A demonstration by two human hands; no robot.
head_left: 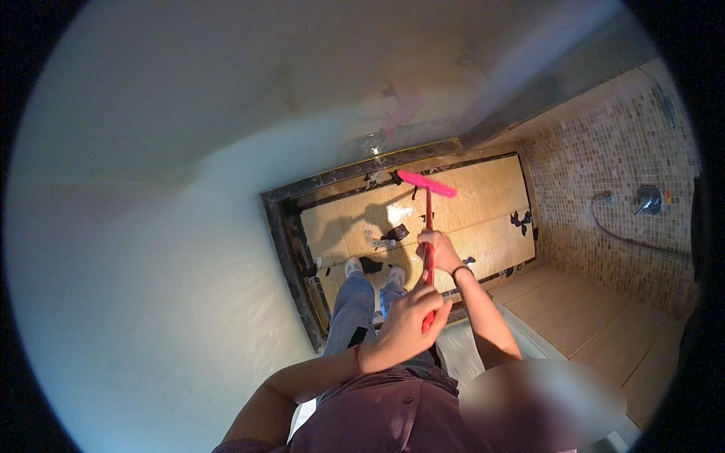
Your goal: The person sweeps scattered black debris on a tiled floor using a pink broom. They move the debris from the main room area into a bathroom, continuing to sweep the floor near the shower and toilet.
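Note:
Both hands hold the red handle [429, 212] of a long tool with a narrow bright pink head [427, 183], a squeegee or brush; which one I cannot tell. My left hand [412, 320] wraps the handle's near end, close to my body. Further along it, my right hand [440, 250], with a dark band on its wrist, grips the shaft. The head extends over the far part of the ribbed beige shower floor [481, 184]; whether it touches the floor is unclear. Crumpled dark scraps [398, 232] and a pale wrapper [379, 240] lie near my shoes.
A frosted-looking panel [170, 272] rises on the left, above a dark frame edge [291, 277]. On the right are a mosaic-tiled wall [572, 164], a shower mixer [648, 200], a hose [609, 229] and a tiled ledge [566, 306]. More dark scraps [520, 221] lie by the wall.

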